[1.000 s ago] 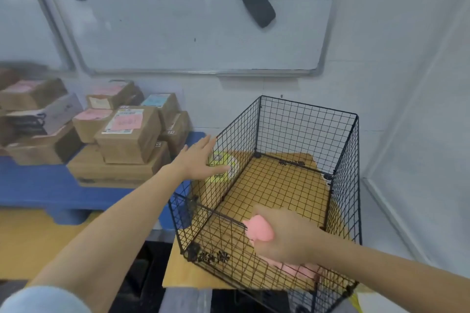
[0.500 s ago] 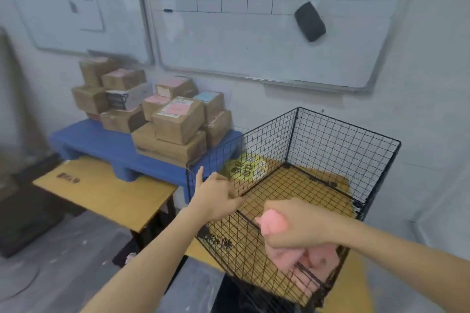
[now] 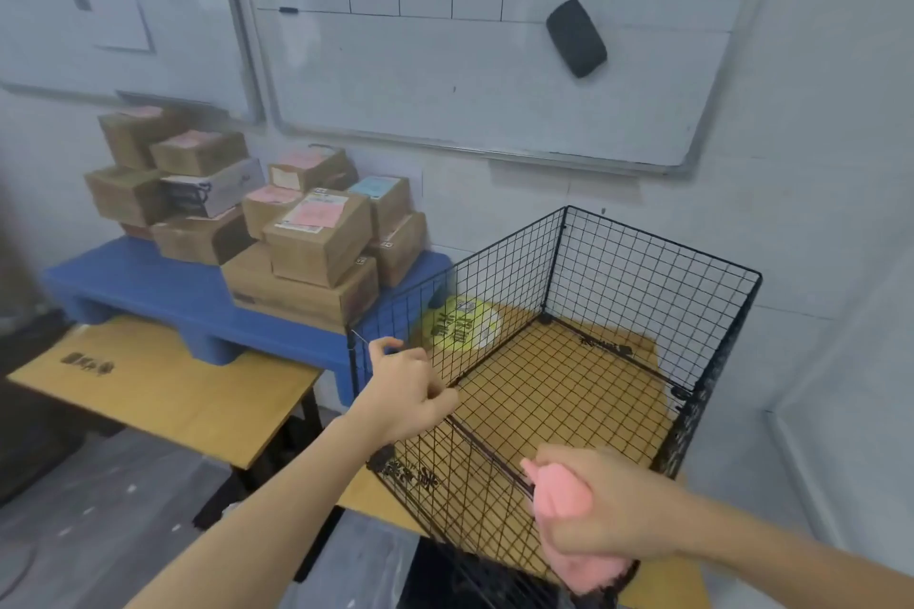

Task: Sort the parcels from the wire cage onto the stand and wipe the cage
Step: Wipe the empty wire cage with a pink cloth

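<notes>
At cage rim: my left hand curls round the wire cage edge, steadying it.
Right hand: I clutch the pink cloth.
Risk: cloth may snag the mesh, jerking the cage loose.

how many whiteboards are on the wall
2. One large whiteboard with a drawn grid and a black eraser hangs above the wire cage; the second whiteboard is left of it, above the stacked parcels, partly cut off by the frame.

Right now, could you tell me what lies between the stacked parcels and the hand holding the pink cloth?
The head view shows the left hand there, gripping the wire cage by its left wall.
</notes>
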Tool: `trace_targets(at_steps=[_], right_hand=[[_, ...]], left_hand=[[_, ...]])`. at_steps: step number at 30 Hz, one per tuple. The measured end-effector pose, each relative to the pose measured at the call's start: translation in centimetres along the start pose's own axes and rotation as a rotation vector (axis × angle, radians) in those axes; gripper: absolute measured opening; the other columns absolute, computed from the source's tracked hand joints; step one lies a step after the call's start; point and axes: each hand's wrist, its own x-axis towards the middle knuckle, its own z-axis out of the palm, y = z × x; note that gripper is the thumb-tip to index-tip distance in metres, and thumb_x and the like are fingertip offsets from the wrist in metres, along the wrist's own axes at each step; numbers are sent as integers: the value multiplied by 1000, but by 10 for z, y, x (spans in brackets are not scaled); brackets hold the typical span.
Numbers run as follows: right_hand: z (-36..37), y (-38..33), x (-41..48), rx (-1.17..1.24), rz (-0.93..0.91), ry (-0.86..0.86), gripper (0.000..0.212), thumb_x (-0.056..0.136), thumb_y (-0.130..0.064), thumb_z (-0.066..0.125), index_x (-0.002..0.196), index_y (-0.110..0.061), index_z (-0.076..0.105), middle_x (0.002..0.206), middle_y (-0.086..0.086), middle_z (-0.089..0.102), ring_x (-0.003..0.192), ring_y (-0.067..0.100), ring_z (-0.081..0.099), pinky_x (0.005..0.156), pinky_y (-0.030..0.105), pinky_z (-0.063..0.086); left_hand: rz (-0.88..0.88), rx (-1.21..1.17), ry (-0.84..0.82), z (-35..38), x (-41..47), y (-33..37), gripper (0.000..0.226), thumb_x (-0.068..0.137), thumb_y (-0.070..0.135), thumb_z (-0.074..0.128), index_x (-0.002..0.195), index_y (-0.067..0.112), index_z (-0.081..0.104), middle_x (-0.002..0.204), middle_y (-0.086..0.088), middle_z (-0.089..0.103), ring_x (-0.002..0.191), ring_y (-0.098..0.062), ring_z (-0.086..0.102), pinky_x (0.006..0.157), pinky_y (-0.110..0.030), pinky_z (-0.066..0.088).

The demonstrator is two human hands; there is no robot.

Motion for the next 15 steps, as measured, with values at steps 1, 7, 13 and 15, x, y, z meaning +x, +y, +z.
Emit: trace_targets(at_steps=[1,7,13,15], right_hand=[[3,1,-4,2,12,3,27,76,-36,65,96,-21,56,87,2,63,78,14,66,63,28,56],[10,7,-24,6,62,98,25,79,-35,65,101,-28,54,93,5,63,78,13,67,66,32,59],[16,11,-15,-1,69,237,20,78,-35,65,92,-32,51,93,1,61,83,10,65,61,23,58],[18,10,-10,-30,69,262,21,78,-37,65,87,-37,47,91,-2,60,85,8,65,64,25,59]], left_hand=[[7,-6,15,2,-2,3,59,73,51,23,50,7,55,54,-3,56,79,-4,51,105,-35,12],[90,-35,-134,1,22,25,62,72,66,25,64,20,66,85,7,68,107,1,49,112,-50,-1],[121,82,-152,-1,47,23,92,61,92,17,134,45,47,160,9,11,147,-9,-8,112,-52,-20],[89,92,-141,0,52,21,93,61,92,18,139,47,40,161,5,-4,145,-13,-19,112,-49,-20]])
